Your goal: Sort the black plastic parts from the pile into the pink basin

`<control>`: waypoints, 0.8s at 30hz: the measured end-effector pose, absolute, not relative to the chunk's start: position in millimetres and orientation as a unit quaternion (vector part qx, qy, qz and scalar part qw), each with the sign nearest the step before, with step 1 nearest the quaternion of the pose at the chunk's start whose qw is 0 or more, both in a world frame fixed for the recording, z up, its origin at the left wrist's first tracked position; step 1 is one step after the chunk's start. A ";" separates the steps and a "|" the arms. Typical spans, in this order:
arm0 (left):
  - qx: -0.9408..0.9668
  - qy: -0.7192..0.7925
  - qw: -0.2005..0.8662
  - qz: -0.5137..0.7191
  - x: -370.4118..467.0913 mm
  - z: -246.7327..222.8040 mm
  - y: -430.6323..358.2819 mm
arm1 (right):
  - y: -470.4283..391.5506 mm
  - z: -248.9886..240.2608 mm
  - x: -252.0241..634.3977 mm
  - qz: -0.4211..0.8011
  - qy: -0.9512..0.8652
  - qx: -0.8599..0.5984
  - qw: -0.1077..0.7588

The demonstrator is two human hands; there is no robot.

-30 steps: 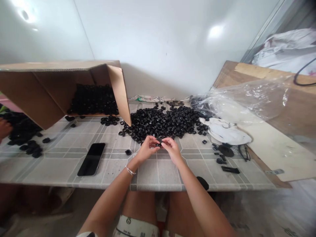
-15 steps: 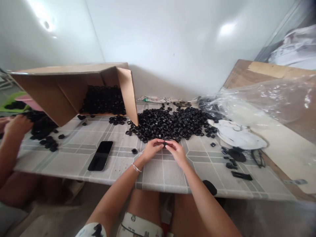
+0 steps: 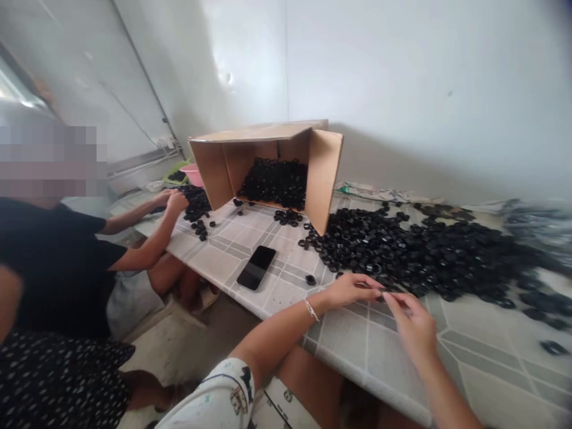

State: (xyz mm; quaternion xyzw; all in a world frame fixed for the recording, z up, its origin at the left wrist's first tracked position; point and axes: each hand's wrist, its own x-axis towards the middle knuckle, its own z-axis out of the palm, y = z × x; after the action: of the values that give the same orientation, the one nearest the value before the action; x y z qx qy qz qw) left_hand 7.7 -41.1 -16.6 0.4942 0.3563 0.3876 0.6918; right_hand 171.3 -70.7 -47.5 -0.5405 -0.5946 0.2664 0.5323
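Part [image 3: 381,296], small and black, sits between the fingertips of the left hand [image 3: 351,292] and right hand [image 3: 417,330], just off the near side of the black pile [image 3: 424,256]. Finger and thumb of each hand look closed on it, though they hide most of it, so its shape and angle cannot be told. With so little to grip, it could slip if one hand pressed unevenly, and, black on black, it might be lost in the pile. A drop could also let it roll off the near edge of the table [image 3: 346,339]. On the left, a knock to the right flap [image 3: 326,179] of the box [image 3: 212,170] could scatter the pile, while the left forearm [image 3: 279,325], swung left, might shove the phone [image 3: 257,267] off
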 end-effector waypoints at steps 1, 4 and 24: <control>0.497 0.353 0.692 0.385 8.5 -13.6 -42.5 | -71.5 -43.7 169.8 0.254 -0.587 -0.558 0.530; 0.486 0.348 0.699 0.393 10.1 -4.2 -43.6 | -70.2 -32.3 163.9 0.262 -0.556 -0.549 0.566; 0.442 0.362 0.652 0.499 5.4 -2.1 -25.5 | -60.2 -24.5 160.2 0.396 -0.505 -0.463 0.611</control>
State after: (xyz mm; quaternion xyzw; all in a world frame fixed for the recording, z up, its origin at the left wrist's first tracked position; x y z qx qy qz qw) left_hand 5.4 -25.5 -2.1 0.4419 0.3617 0.4988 0.6520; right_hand 160.2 -60.2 -24.5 -0.4632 -0.5052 0.3964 0.6108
